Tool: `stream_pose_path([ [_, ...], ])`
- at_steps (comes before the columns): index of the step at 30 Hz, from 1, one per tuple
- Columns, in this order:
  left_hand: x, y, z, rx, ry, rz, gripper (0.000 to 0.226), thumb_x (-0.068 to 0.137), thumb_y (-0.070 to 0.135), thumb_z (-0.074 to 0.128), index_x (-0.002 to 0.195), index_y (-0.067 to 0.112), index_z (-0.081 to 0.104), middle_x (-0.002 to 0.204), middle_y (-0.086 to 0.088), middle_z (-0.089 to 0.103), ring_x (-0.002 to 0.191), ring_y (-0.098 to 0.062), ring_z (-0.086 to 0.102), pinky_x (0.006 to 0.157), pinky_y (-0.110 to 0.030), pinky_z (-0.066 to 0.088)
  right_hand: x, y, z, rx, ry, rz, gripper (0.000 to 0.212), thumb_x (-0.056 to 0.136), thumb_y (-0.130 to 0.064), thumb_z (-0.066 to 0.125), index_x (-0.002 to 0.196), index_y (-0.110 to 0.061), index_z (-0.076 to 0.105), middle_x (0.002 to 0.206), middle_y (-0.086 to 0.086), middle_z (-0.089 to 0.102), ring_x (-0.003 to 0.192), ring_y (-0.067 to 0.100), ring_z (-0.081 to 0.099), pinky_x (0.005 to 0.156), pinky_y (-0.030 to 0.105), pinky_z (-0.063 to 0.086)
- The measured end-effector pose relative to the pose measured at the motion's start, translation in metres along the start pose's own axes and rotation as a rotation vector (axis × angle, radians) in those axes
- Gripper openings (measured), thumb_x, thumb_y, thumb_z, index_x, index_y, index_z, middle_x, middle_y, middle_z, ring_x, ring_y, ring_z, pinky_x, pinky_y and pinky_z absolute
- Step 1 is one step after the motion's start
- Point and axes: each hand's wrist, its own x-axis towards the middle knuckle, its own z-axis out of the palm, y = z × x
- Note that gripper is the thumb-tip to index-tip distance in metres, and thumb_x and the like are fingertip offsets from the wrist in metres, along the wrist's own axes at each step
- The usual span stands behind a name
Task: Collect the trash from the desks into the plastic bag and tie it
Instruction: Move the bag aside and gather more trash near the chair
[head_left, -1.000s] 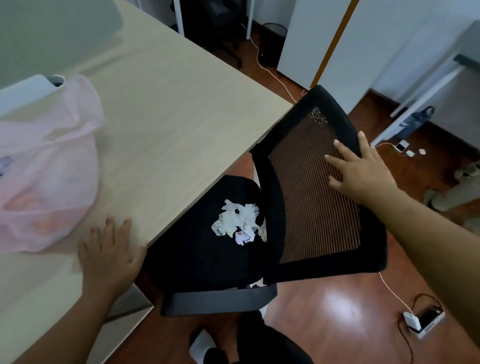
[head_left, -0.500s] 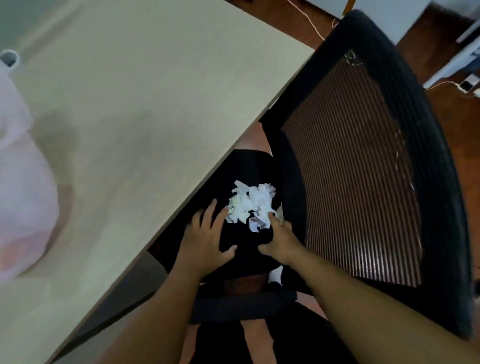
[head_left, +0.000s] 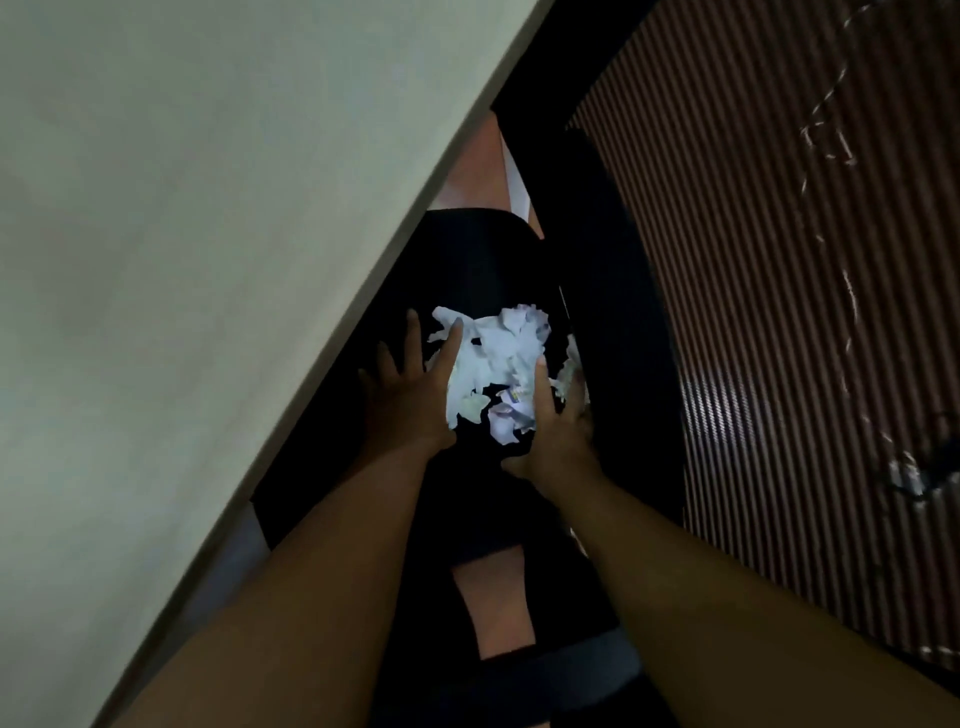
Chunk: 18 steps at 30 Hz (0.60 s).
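A heap of crumpled white paper scraps (head_left: 498, 358) lies on the black seat (head_left: 467, 260) of an office chair, tucked partly under the desk edge. My left hand (head_left: 410, 395) rests flat against the heap's left side, fingers spread, its index finger touching the paper. My right hand (head_left: 550, 431) cups the heap's right side, fingers curled into the scraps. Both hands press the pile from either side. The pink plastic bag is out of view.
The pale wooden desk (head_left: 182, 234) fills the left half, its edge running diagonally just beside my left hand. The chair's mesh backrest (head_left: 779, 312) rises close on the right. A black armrest (head_left: 561, 670) crosses below my forearms, with brown floor showing through gaps.
The view has dropped much closer to the chair seat. Both hands have closed in further on the paper heap, now touching it on both sides. The bag has left the view.
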Motion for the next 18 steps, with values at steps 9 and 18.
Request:
stream_pose_path([
  [9, 0.048, 0.005, 0.015, 0.045, -0.059, 0.121, 0.112, 0.076, 0.038, 0.072, 0.150, 0.048, -0.011, 0.160, -0.006, -0.024, 0.130, -0.043, 0.029, 0.105, -0.050, 0.035, 0.047, 0.000, 0.006, -0.156, 0.024, -0.009, 0.123, 0.070, -0.045, 0.080, 0.149, -0.041, -0.015, 0.156, 0.018, -0.023, 0.146, 0.038, -0.008, 0.115, 0.046, 0.027],
  [18, 0.065, -0.001, 0.014, 0.057, -0.022, 0.195, 0.065, 0.076, 0.025, 0.065, 0.137, 0.028, 0.043, 0.141, -0.007, 0.029, 0.118, -0.032, 0.037, 0.097, -0.040, 0.036, 0.067, 0.001, 0.012, -0.137, 0.090, 0.001, 0.093, 0.066, -0.028, 0.080, 0.142, -0.035, 0.026, 0.142, 0.011, 0.024, 0.126, 0.032, 0.032, 0.091, 0.040, 0.045],
])
